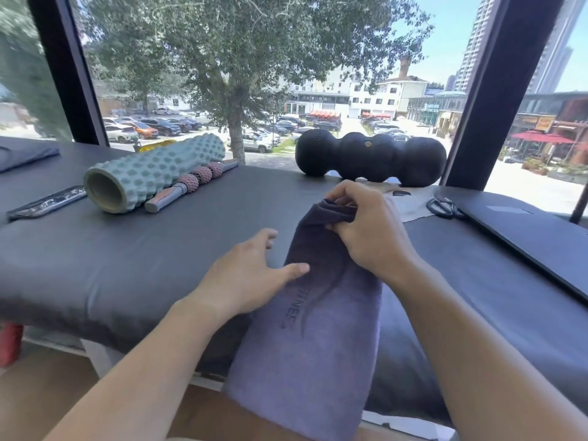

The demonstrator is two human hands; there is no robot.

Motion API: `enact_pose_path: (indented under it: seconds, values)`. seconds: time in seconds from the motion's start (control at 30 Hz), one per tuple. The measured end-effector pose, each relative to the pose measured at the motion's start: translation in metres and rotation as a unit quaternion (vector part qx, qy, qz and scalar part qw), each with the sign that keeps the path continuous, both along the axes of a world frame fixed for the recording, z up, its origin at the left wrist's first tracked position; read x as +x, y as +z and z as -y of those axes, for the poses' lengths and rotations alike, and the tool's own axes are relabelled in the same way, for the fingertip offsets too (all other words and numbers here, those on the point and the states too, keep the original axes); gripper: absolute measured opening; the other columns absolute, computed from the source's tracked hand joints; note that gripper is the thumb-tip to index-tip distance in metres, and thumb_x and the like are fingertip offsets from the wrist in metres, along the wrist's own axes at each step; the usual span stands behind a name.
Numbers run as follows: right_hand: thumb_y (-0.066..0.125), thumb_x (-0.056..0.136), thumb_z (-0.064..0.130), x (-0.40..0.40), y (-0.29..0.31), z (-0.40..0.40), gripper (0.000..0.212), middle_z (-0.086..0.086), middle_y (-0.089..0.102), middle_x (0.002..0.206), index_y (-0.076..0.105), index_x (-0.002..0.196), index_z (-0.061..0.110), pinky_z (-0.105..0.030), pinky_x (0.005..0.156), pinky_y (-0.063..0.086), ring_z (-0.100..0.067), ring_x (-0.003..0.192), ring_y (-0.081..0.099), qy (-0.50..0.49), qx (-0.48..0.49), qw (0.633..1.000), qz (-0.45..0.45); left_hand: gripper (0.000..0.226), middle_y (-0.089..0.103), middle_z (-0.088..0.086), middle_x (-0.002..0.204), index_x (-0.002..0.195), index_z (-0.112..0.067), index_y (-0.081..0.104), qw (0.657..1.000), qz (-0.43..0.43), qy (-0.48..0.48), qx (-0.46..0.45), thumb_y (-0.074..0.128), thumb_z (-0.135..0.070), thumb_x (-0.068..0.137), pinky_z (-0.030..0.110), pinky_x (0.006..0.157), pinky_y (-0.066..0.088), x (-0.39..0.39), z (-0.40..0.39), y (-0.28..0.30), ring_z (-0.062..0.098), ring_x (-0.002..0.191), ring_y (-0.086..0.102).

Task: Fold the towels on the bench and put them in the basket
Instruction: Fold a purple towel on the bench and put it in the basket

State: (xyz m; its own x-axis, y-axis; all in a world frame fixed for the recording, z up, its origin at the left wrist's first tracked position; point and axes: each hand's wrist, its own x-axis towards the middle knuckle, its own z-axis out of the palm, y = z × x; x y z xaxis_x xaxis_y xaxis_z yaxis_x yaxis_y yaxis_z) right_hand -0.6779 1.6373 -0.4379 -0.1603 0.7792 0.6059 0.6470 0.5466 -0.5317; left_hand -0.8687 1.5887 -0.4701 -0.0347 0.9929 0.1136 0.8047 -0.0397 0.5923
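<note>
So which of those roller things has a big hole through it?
The pale green bumpy foam roller, lying on the bench's left. Its near end shows an open hollow; the black lumpy roller and thin stick roller don't.

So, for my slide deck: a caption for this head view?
Right hand pinches the purple towel's far end on the bench; left hand flattens it.

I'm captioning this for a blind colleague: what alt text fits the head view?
A person's right hand pinches the far end of a purple-grey towel draped over a dark padded bench, while the left hand rests flat beside it. A teal foam roller lies behind.
</note>
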Motion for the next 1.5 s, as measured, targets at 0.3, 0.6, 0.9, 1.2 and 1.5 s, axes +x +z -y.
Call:
enact_pose_path:
  seconds: [0.3, 0.6, 0.9, 1.2, 1.5]
  values:
    - [0.081, 0.076, 0.042, -0.022, 0.001, 0.005, 0.074, 0.012, 0.054, 0.131, 0.045, 0.141, 0.034, -0.034, 0.108, 0.035, -0.015, 0.128, 0.041, -0.003, -0.032, 0.997, 0.073, 0.024, 0.078, 0.008, 0.104, 0.106, -0.006, 0.075, 0.936, 0.323, -0.081, 0.116, 0.077, 0.003, 0.083, 0.031, 0.087, 0.057, -0.021, -0.033, -0.023, 0.009, 0.089, 0.069]
    - [0.079, 0.072, 0.054, 0.006, -0.016, -0.021, 0.042, -0.004, 0.077, 0.102, 0.079, 0.102, 0.024, -0.021, 0.057, 0.034, -0.008, 0.077, 0.061, 0.101, -0.424, 0.900, 0.014, 0.026, 0.078, 0.004, 0.101, 0.102, -0.013, 0.072, 0.905, 0.408, -0.018, 0.121, 0.078, 0.002, 0.081, 0.032, 0.086, 0.059, -0.026, -0.046, -0.024, 0.015, 0.092, 0.074]
    - [0.064, 0.089, -0.010, 0.002, -0.030, -0.034, 0.020, -0.003, 0.069, 0.084, 0.062, 0.091, 0.010, -0.016, 0.047, 0.052, -0.009, 0.066, 0.067, 0.132, -0.408, 0.870, -0.242, 0.031, 0.078, 0.002, 0.101, 0.105, -0.019, 0.075, 0.926, 0.351, -0.020, 0.138, 0.071, 0.005, 0.085, 0.034, 0.089, 0.057, -0.036, -0.059, -0.021, 0.016, 0.094, 0.073]
    - [0.050, 0.089, -0.022, 0.001, -0.025, -0.028, 0.033, -0.018, 0.065, 0.107, 0.052, 0.073, 0.007, -0.030, 0.077, 0.059, -0.014, 0.089, 0.068, 0.200, -0.331, 0.875, -0.292, 0.021, 0.068, 0.016, 0.085, 0.080, -0.039, 0.078, 0.949, 0.210, -0.014, 0.235, 0.079, -0.019, 0.073, 0.042, 0.068, 0.048, -0.042, -0.038, -0.005, 0.030, 0.072, 0.058]
    - [0.076, 0.075, 0.001, 0.030, -0.008, 0.002, 0.024, -0.015, 0.070, 0.114, 0.064, 0.093, 0.011, -0.034, 0.095, 0.055, -0.020, 0.101, 0.067, 0.304, -0.309, 0.886, -0.167, 0.012, 0.077, -0.001, 0.085, 0.091, -0.020, 0.080, 0.962, 0.179, -0.110, 0.176, 0.083, -0.015, 0.081, 0.017, 0.066, 0.046, -0.047, 0.004, 0.000, 0.003, 0.070, 0.063]
